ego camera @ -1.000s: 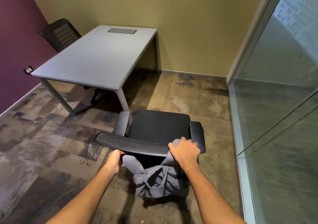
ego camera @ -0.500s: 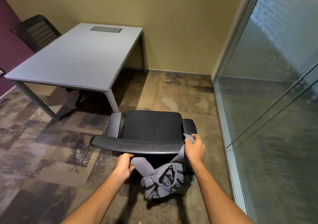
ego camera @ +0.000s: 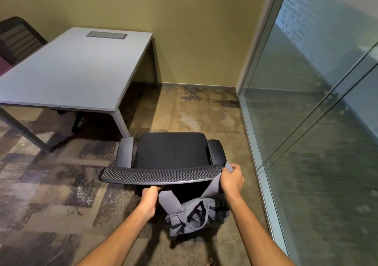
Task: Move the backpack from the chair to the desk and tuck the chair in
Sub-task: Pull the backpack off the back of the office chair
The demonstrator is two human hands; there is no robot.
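A grey backpack [ego camera: 192, 214] hangs behind the black office chair [ego camera: 171, 151], its straps looped over the mesh backrest top [ego camera: 159, 175]. My right hand [ego camera: 232, 178] grips one grey strap at the backrest's right end, lifted just past the corner. Below the backrest, my left hand [ego camera: 150, 194] is closed on the other strap. The chair's seat is bare and faces away from me. The light grey desk [ego camera: 77, 69] stands ahead to the left, its near right leg close to the chair's left armrest.
A glass partition [ego camera: 319, 122] runs along the right, close to the chair. A second black chair [ego camera: 18, 38] sits behind the desk at the far left. A metal cable hatch [ego camera: 106, 35] is set in the desktop. Patterned carpet covers the floor around the chair.
My right hand slid the strap from the top of the backrest out to its right corner. My left hand stayed under the backrest. The view shifted right.
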